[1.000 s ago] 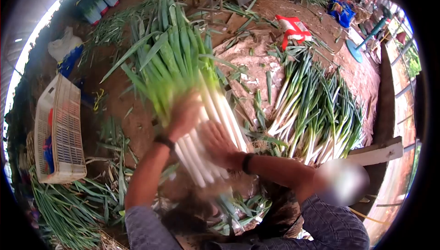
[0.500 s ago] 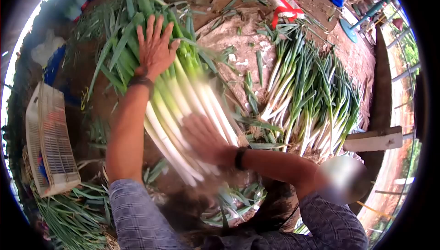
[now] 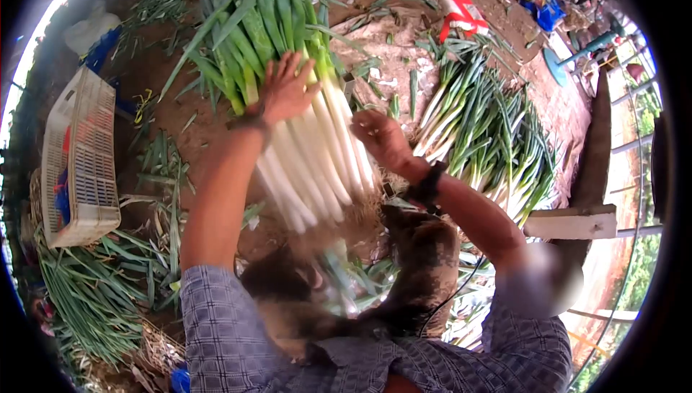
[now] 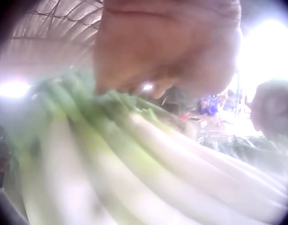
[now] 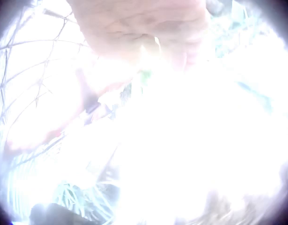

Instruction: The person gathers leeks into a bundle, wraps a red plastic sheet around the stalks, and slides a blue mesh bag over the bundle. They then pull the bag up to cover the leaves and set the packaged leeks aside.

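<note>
A broad bunch of long green onions, with thick white stems and green tops, lies in front of me, roots toward me. My left hand rests flat on it where white turns to green, its fingers spread. At the bunch's right edge is my right hand, its fingers loosely bent beside the outermost stems. The left wrist view shows the left hand close over the blurred stems. Glare washes out most of the right wrist view below the right hand.
More green onions lie in a pile on the right, beside a wooden beam. A white plastic crate stands at left, above a heap of leaves. A red-and-white packet lies at the back.
The left hand came off the stems, reached over the green tops, then drew back to where the stems turn green. The right hand moved from atop the white stems to the bunch's right edge.
</note>
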The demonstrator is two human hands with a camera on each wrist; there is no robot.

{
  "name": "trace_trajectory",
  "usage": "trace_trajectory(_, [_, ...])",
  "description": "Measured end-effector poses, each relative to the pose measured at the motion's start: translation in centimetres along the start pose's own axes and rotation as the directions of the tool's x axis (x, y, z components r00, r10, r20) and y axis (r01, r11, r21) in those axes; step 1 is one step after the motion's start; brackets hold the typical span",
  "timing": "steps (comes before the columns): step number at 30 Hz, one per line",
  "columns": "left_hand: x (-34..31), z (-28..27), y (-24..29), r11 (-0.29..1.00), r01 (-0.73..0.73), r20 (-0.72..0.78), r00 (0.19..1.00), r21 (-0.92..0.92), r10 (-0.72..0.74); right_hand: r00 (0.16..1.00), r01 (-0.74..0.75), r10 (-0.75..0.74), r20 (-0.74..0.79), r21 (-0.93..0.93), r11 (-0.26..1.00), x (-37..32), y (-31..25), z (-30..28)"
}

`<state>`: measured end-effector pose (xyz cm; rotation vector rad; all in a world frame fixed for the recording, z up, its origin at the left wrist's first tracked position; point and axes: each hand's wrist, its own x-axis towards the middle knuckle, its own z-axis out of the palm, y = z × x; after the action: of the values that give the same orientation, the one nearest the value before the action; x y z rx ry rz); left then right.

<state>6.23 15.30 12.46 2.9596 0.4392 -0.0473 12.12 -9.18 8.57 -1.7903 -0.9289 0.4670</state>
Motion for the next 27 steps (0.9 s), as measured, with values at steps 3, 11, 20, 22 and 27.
trace_trajectory(3, [-6.9, 1.1, 1.8, 0.993, -0.109, -0.103, 0.989, -0.041, 0.104, 0.95, 0.058, 0.147, 0.274, -0.621, 0.782, -1.6, -2.4, -1.3])
trace_trajectory(11, [-13.2, 9.0, 0.9, 0.984, -0.173, -0.306, 0.935, 0.041, 0.177, 0.772, 0.283, 0.23, 0.592, -0.645, 0.71, -4.7, 4.2, 6.5])
trace_trajectory(20, [-12.2, 11.9, 0.8, 0.944, -0.28, -0.269, 0.909, 0.177, 0.32, 0.801, 0.564, -0.332, 0.498, -0.442, 0.698, -7.7, 5.9, 5.9])
trace_trajectory(22, [-12.3, 12.8, 0.5, 0.947, -0.28, -0.351, 0.88, 0.16, 0.319, 0.806, 0.527, -0.186, 0.562, -0.538, 0.658, -7.7, 5.4, 6.1])
trace_trajectory(27, [-13.2, 11.1, 1.2, 0.961, -0.243, -0.362, 0.891, 0.129, 0.274, 0.805, 0.133, 0.279, 0.523, -0.618, 0.775, -7.1, 2.7, 6.5])
